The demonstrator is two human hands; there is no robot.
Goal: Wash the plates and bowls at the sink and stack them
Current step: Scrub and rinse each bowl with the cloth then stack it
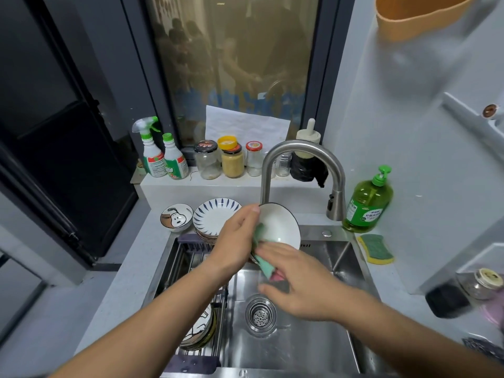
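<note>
1. Head view: the white bowl [281,227] is tilted on edge above the sink [300,347], just in front of the faucet [300,151] neck. The left hand [237,238] grips its rim, thumb on the top edge and fingers curled behind.
2. The right hand [300,279] lies mostly flat, fingers nearly straight (they are blurred), pressing a green-and-pink cloth [266,264] against the bowl's lower inside edge.
3. A wet rim is probably slippery, so the left grip should stay firm while the bowl is turned, letting the cloth cover the whole inside, then the outside.
4. Working low over the basin, clear of the faucet neck, should guard against a knock or a drop.
5. Stacked plates [215,216] and a cartoon-dog bowl [176,217] stand on the counter behind; more dishes [199,331] lean in the rack [191,268]. Which group is clean, I cannot tell.
</note>
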